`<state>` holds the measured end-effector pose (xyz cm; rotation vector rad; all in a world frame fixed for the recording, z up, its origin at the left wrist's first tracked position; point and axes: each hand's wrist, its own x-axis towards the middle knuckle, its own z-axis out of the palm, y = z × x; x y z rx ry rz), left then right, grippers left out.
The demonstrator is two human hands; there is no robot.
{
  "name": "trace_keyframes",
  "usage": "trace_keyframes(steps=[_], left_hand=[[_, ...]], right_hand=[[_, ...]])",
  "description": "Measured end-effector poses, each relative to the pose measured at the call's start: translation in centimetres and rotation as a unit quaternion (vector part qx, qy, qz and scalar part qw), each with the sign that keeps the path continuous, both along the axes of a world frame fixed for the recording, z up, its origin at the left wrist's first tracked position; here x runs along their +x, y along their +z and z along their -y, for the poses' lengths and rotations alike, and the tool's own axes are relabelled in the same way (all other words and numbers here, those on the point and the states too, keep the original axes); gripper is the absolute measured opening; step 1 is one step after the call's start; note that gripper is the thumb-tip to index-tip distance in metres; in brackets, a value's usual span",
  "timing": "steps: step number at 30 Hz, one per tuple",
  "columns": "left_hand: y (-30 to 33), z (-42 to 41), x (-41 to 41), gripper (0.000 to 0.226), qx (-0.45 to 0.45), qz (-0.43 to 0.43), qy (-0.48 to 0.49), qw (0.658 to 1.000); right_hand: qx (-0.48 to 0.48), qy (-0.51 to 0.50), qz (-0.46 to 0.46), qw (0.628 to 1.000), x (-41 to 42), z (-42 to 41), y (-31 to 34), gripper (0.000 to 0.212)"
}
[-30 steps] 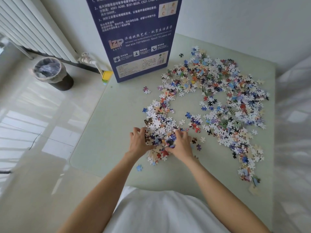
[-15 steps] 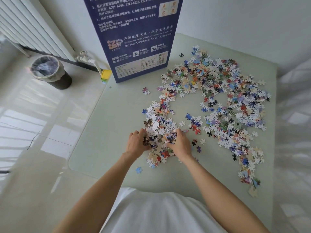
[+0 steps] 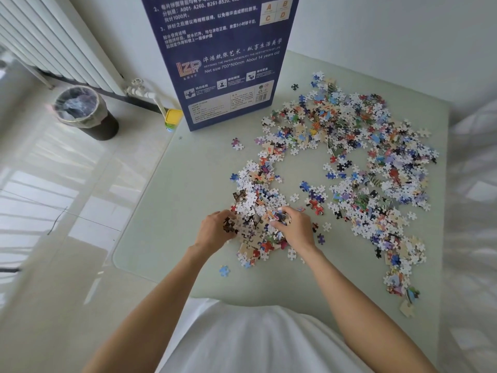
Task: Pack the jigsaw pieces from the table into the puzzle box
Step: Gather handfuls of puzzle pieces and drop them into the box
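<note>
Many loose jigsaw pieces [image 3: 357, 162] lie scattered over the pale green table [image 3: 172, 200], most in a broad band on the right. A smaller heap of pieces [image 3: 255, 195] sits near the table's middle. My left hand [image 3: 215, 228] curls its fingers round pieces at the heap's left side. My right hand [image 3: 294, 227] grips a clump of pieces at the heap's right side. The tall dark blue puzzle box [image 3: 223, 55] stands upright at the table's far left; its opening is out of view.
A lined black waste bin [image 3: 84, 113] stands on the tiled floor at the left, below a white radiator [image 3: 51, 41]. A yellow-capped object [image 3: 173, 118] sits by the table's far left corner. A single blue piece [image 3: 224, 271] lies near the front edge.
Both hands have drawn closer together over the near heap and closed their fingers on pieces. The view has shifted slightly.
</note>
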<state>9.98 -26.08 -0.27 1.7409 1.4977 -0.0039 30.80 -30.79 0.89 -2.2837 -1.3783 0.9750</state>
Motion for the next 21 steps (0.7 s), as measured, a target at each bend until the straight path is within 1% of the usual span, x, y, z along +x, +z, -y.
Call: trace_keyframes(steps=[3,4,9,13,17,21], left_hand=[[0.3,-0.2,0.0,0.057,-0.024,-0.007,-0.027,0.999],[0.3,-0.3,0.0,0.057,-0.027,-0.006,-0.031,0.999],[0.2,-0.4,-0.1,0.032,0.0,0.001,-0.025,1.0],[1.1,-0.7,-0.5,0.027,0.009,0.012,-0.009,1.0],[3.9,-1.3,-1.0,0.021,0.055,0.055,0.007,0.997],[9.4,-4.0,-0.9,0.019,0.137,0.119,0.009,0.983]], right_hand=[[0.005,-0.009,-0.007,1.0,0.1,0.0,0.2,0.036],[0.006,-0.012,-0.009,1.0,0.2,0.0,0.3,0.034],[0.01,-0.005,-0.014,1.0,0.1,-0.2,1.5,0.033],[0.02,0.011,-0.019,1.0,0.2,-0.7,2.8,0.034],[0.023,0.059,-0.022,0.998,0.7,-1.6,6.0,0.044],[0.057,0.121,-0.058,0.989,1.7,-4.1,11.3,0.033]])
